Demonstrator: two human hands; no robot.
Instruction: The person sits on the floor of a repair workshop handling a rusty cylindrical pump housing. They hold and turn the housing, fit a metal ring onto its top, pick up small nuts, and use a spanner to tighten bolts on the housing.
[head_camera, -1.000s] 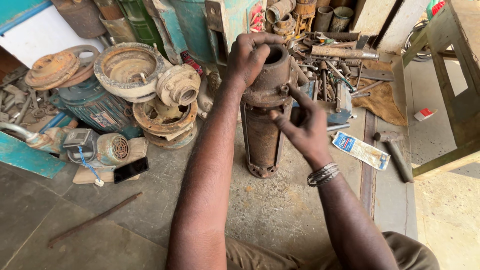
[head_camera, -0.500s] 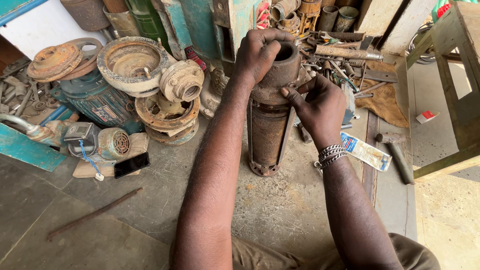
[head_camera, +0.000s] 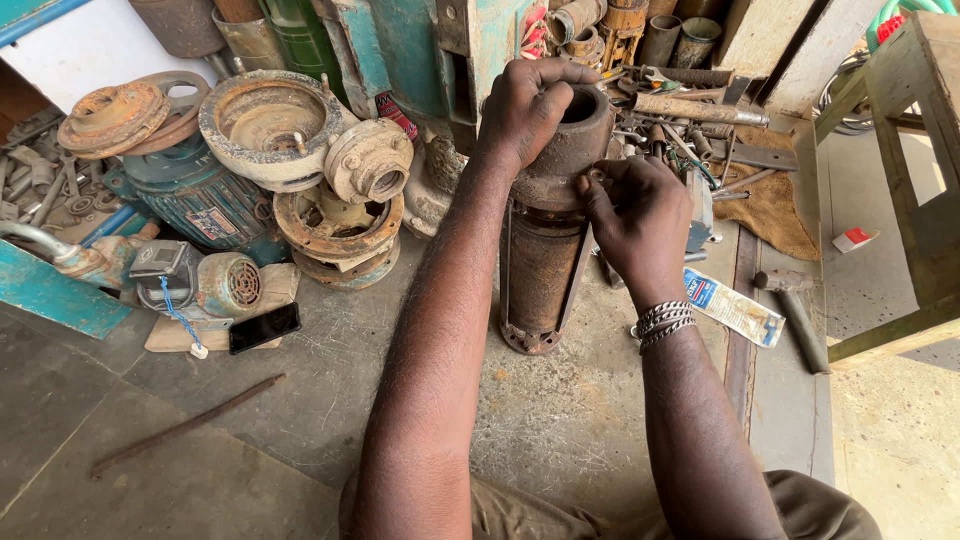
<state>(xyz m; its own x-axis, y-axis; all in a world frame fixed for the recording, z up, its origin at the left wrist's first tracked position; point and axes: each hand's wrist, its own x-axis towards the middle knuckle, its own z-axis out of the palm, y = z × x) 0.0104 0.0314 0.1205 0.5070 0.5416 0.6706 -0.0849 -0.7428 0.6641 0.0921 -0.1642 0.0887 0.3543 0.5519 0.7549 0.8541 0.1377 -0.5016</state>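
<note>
— Pump body (head_camera: 545, 255), the rusty cylinder, stands upright on the concrete floor (head_camera: 560, 420), just in front of the heap of tools (head_camera: 690, 130). Where are the hands?

— Left hand (head_camera: 530, 105) is wrapped over the open top rim, gripping it to steady it. Right hand (head_camera: 640, 215) is closed narrow, fingertips pinching at something small on the side just below the top collar; what it is, I cannot tell.

— So which step would you say?

— Working a fitting at the upper joint, I'd judge, while the other hand braces. The next move likely calls for a firm hold on the rim so the cylinder doesn't tip or turn.

— Its axis?

— Long axis vertical, open mouth up, flanged base on the floor. Old motor housings (head_camera: 300, 150) sit well to the left.
</note>
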